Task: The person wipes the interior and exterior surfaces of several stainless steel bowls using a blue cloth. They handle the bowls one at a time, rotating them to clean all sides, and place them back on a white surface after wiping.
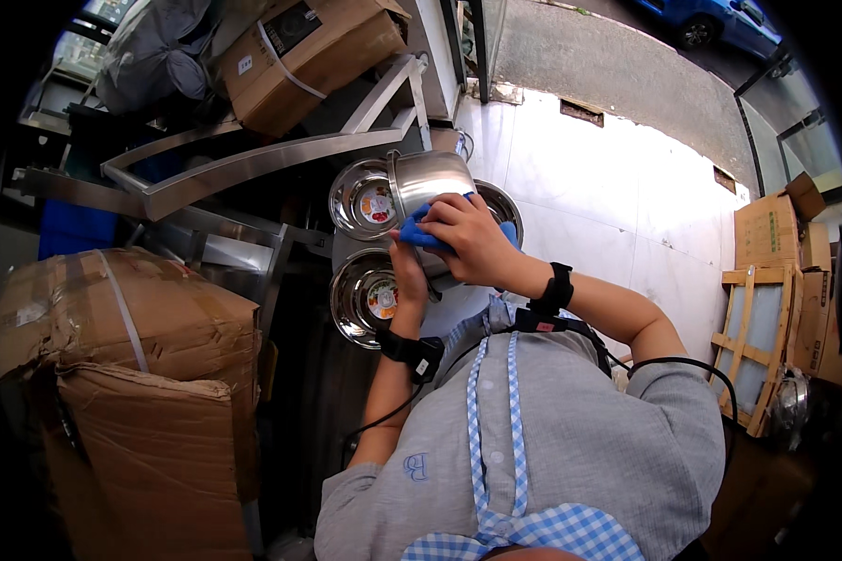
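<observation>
A shiny steel pot (435, 173) lies tipped on its side in front of my body. My right hand (472, 241) is closed on a blue cloth (419, 234) and presses it against the pot. Lower and to the left, my left hand (409, 278) grips the pot by its rim; some of its fingers are hidden. Two steel basins with round fruit-coloured stickers, an upper basin (346, 192) and a lower basin (348, 323), stand left of the pot. Another steel basin (507, 206) shows partly behind the pot on the right.
Large cardboard boxes (150, 411) stack up on my left, below a steel frame (253, 168). A strapped carton (309, 56) rests at the frame's far side. Pale floor tiles (617, 206) lie ahead right. A wooden crate (753, 337) and more cartons (765, 234) line the right.
</observation>
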Demonstrator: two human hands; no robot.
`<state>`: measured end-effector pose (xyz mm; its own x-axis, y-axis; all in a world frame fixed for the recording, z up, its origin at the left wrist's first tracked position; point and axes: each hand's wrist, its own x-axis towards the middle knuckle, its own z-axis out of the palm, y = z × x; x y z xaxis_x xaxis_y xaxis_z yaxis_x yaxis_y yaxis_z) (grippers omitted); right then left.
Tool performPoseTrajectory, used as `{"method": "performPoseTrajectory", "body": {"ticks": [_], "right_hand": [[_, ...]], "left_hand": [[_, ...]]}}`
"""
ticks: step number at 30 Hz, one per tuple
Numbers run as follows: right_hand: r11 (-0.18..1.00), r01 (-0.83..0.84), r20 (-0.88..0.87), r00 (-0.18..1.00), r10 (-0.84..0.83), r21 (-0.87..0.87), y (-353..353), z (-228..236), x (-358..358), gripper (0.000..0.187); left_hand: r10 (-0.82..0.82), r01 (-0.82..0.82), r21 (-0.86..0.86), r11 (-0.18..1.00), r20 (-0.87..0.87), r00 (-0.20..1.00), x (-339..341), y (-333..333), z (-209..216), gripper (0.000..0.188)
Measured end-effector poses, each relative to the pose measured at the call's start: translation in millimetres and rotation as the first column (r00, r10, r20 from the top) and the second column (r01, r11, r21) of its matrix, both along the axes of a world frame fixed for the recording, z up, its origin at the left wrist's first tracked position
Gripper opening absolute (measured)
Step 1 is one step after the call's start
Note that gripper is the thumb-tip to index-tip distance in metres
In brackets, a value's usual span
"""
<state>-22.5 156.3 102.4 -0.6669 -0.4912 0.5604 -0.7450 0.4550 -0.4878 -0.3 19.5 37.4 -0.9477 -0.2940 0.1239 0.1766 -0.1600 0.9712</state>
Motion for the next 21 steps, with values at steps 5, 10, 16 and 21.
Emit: {"method": "performPoseTrajectory", "body": {"ticks": [5, 10, 16, 21], "right_hand": [[0.996, 0.042, -0.01, 0.999, -0.043, -0.072, 8.5, 3.2, -51.6, 0.021], [0.997, 0.011, 0.077, 0.997, -0.005, -0.076, 32.5, -2.4, -101.2, 0.014], [0.972, -0.224, -0.064, 0.971, 0.229, 0.072, 16.7, 12.7, -21.1, 0.034], [0.994, -0.111, -0.05, 0.993, 0.111, 0.02, 24.1, 19.5, -57.2, 0.026]], "left_hand": [[-0.177, 0.168, -0.372, 0.913, 0.01, 0.984, 1.2, -22.4, -18.7, 0.061], [-0.282, 0.257, -0.497, 0.829, 0.026, 0.959, 14.5, -23.2, 14.2, 0.055], [-0.262, 0.263, -0.369, 0.891, 0.053, 0.964, 13.7, -27.5, 4.2, 0.053], [-0.261, 0.25, -0.379, 0.891, 0.023, 0.965, 17.1, -34.6, 2.5, 0.051]]}}
